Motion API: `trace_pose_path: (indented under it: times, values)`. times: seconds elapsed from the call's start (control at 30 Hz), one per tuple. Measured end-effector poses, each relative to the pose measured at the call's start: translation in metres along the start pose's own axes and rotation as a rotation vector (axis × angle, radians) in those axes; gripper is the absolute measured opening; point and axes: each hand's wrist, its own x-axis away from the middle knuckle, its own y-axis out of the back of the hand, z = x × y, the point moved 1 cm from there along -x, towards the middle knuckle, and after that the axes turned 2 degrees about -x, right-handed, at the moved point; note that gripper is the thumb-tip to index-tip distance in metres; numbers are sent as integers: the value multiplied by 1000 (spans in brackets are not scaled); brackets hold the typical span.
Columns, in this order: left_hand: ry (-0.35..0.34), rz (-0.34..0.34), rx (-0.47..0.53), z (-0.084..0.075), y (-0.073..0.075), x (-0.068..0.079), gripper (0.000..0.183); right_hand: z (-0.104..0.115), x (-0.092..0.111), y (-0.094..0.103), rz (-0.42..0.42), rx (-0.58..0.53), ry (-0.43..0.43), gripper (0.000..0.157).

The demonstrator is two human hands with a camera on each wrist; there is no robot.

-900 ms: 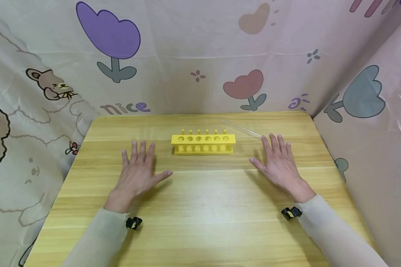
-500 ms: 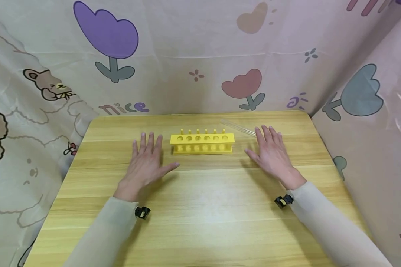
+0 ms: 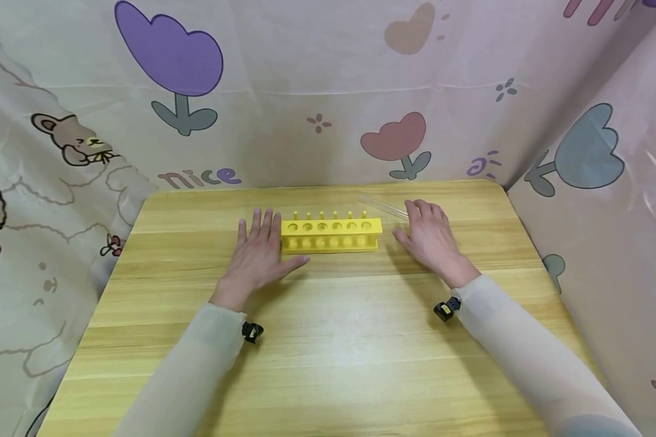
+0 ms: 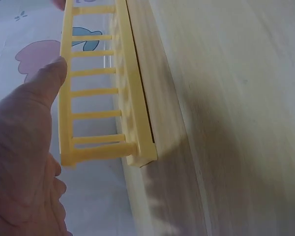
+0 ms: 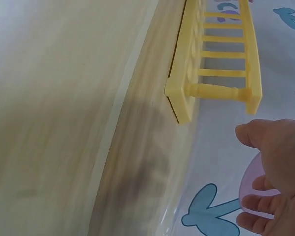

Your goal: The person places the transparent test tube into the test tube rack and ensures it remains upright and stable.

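Note:
A yellow test tube rack (image 3: 330,228), with a row of round holes and upright pegs behind them, stands toward the back of the wooden table. My left hand (image 3: 258,258) is at its left end, fingers straight and thumb spread along the front. In the left wrist view the thumb overlaps the upper bar of the rack (image 4: 65,113). My right hand (image 3: 432,243) hovers beyond the right end, fingers loosely bent and holding nothing. Thin clear tubes (image 3: 379,205) lie behind the rack, their right ends reaching to the right fingertips, which partly hide them.
The wooden table (image 3: 339,340) ends at the back against a printed curtain (image 3: 284,115) with flowers, and more curtain hangs at both sides. Small black devices sit on both wrists, over light sleeves.
My left hand has moved right and forward up to the rack. The right hand has moved left and forward toward the clear tubes, its fingers bending more. The rack stays in place.

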Motion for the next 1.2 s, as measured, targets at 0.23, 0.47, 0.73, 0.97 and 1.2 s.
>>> trace_pose_path:
  times: [0.23,0.47,0.73,0.97,1.2]
  values:
    - [1,35,0,-1,-4,-6,120,5,-12,-8,37,-3,-27,69]
    - [-9,44,1,0,-5,-6,111,2,-26,-14,53,20,-23,62]
    - [-26,68,-10,1,-3,-7,101,-4,-47,-18,110,73,-20,44]
    - [-25,78,-23,-1,-3,-8,95,-11,-67,-23,181,183,-5,33]
    - [-21,76,-9,-3,-3,-8,91,-13,-82,-31,256,241,-34,35]
